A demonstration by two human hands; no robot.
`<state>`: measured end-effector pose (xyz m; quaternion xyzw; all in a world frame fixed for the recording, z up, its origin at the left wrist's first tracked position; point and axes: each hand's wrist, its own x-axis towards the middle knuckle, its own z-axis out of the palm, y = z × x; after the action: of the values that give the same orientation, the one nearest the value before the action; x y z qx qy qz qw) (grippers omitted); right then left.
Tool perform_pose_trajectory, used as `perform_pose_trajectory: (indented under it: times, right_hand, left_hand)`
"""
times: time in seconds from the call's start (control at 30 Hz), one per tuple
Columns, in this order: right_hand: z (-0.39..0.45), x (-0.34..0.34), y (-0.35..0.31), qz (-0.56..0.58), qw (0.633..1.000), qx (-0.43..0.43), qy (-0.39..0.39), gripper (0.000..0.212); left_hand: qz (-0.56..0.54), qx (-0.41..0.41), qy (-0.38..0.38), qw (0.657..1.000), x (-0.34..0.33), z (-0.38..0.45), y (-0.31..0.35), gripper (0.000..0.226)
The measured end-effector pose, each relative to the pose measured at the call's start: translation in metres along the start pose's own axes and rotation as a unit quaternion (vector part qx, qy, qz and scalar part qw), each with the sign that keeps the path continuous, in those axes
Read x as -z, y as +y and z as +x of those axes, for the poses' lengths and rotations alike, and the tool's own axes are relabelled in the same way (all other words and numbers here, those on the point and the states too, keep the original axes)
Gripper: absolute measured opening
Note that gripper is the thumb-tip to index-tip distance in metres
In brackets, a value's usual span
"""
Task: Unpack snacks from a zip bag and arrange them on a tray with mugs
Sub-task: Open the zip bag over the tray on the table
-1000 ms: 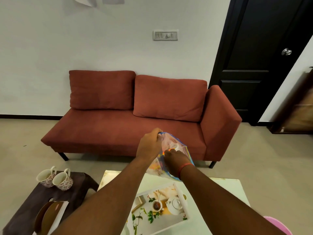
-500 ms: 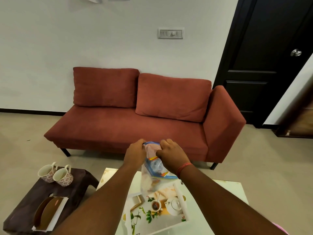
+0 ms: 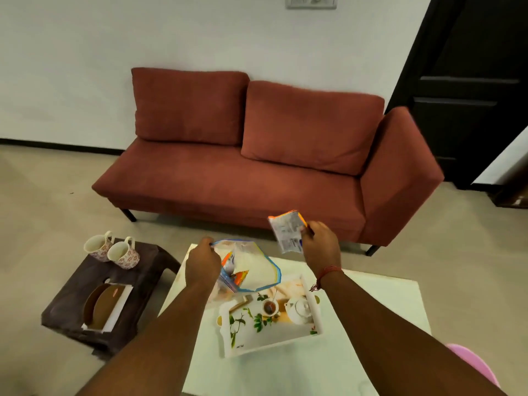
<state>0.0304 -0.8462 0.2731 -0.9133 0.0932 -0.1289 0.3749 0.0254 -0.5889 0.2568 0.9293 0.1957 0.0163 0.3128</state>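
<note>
First snack out of the bag, heading for the tray.

Right hand (image 3: 320, 247) has a closed grip on a snack packet (image 3: 285, 230), held above the surface (image 3: 380, 298); left hand (image 3: 202, 264) pinches the open zip bag (image 3: 254, 267), more packets inside. Next: lower the packet onto the tray (image 3: 271, 342). Mugs (image 3: 111, 250) wait on the side stool (image 3: 71, 298).

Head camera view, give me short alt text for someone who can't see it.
The right hand lifts a snack packet while the left hand holds the zip bag above a printed tray; two mugs sit on a dark stool.
</note>
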Motion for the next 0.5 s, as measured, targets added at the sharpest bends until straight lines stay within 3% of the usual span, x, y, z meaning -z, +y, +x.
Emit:
perform_pose_trajectory:
  times: [0.2, 0.37, 0.5]
  right_hand:
    - [-0.054, -0.058, 0.041, 0.048, 0.980, -0.193, -0.027, 0.026]
    - [-0.099, -0.122, 0.075, 0.051, 0.933, -0.331, -0.128, 0.018]
    - [-0.122, -0.167, 0.089, 0.061, 0.897, -0.410, -0.157, 0.023]
  left_hand:
    - [0.050, 0.030, -0.018, 0.998, -0.006, -0.014, -0.056, 0.025]
    - [-0.029, 0.053, -0.062, 0.996, -0.029, -0.017, -0.110, 0.019]
    - [-0.086, 0.080, -0.092, 0.989, -0.038, -0.018, -0.140, 0.016]
